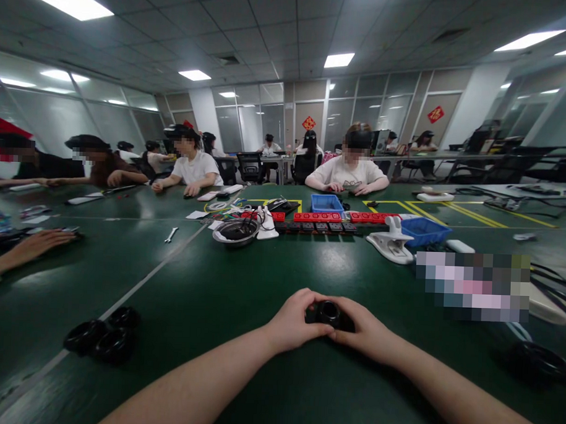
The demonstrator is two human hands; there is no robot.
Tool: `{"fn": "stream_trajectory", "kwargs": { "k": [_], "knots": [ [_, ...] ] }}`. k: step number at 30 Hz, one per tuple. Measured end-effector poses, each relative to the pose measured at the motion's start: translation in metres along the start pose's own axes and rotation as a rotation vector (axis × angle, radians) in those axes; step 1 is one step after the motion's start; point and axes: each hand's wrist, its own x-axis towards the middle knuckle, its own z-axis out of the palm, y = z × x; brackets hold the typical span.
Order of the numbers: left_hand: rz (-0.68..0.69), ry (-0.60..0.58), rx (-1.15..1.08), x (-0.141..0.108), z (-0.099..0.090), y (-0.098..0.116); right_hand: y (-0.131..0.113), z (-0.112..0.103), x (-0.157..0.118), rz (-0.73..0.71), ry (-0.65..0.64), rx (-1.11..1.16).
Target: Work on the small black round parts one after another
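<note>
Both hands meet over the green table [241, 359] around a small black round part with a hole in its top [329, 311]. My left hand [294, 320] curls around its left side, with the thumb in front. On the other side, my right hand [365, 327] grips it with fingers bent and the thumb close to the left thumb. The fingers hide the lower part of the piece. To the left lie three glossy black ring-shaped parts [84, 337] in a cluster. Another dark round item [540, 363] rests at the far right.
Ahead stand a metal bowl [221, 236], red socket strips [317, 217], a blue bin [326, 203], a second blue bin [426, 232] and a white clamp base [391, 247]. A wrench [171, 235] lies left. A co-worker's hand [43, 247] reaches in; other people sit around.
</note>
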Motion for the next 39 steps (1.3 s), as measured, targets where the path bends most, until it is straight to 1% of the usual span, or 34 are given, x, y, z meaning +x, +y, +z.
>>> {"fn": "stream_trajectory", "kwargs": {
  "k": [2, 4, 12, 15, 17, 18, 22, 24, 25, 27, 29, 31, 33, 35, 39],
  "knots": [
    [0.019, -0.028, -0.009, 0.000, -0.002, 0.000, 0.002, -0.005, 0.000, -0.004, -0.065, 0.039],
    [0.024, -0.037, -0.016, 0.001, -0.002, 0.000, 0.004, -0.007, 0.001, 0.005, -0.100, 0.054],
    [0.002, -0.038, -0.027, 0.001, -0.002, -0.002, 0.002, -0.010, 0.002, 0.032, -0.136, 0.116],
    [-0.006, -0.025, -0.035, 0.001, 0.000, -0.002, 0.005, -0.008, 0.001, 0.072, -0.132, 0.148],
    [-0.034, 0.013, -0.031, 0.002, 0.004, -0.002, 0.006, -0.004, 0.003, 0.119, -0.098, 0.138],
    [-0.056, 0.045, -0.023, 0.003, 0.006, -0.002, 0.007, -0.001, 0.004, 0.146, -0.061, 0.110],
    [-0.139, 0.194, 0.027, 0.005, 0.017, -0.003, 0.004, 0.014, 0.010, 0.278, 0.119, -0.136],
    [-0.147, 0.225, 0.044, 0.005, 0.018, -0.003, 0.001, 0.018, 0.011, 0.307, 0.155, -0.233],
    [-0.141, 0.222, 0.045, 0.004, 0.018, -0.003, -0.001, 0.019, 0.011, 0.297, 0.157, -0.251],
    [-0.106, 0.178, 0.036, 0.003, 0.014, -0.003, -0.003, 0.016, 0.008, 0.217, 0.135, -0.223],
    [-0.057, 0.091, 0.018, 0.001, 0.009, -0.002, -0.004, 0.009, 0.003, 0.106, 0.082, -0.143],
    [-0.018, 0.007, 0.005, 0.000, 0.003, -0.001, -0.004, 0.001, 0.000, 0.026, 0.002, -0.062],
    [0.003, -0.042, -0.008, 0.000, 0.000, -0.001, -0.003, -0.006, -0.002, 0.002, -0.079, 0.000],
    [0.009, -0.058, -0.024, 0.000, -0.002, -0.001, -0.001, -0.011, -0.002, 0.001, -0.130, 0.043],
    [0.001, -0.065, -0.035, 0.001, -0.002, -0.002, 0.001, -0.014, 0.000, 0.007, -0.164, 0.074]
  ]
}}
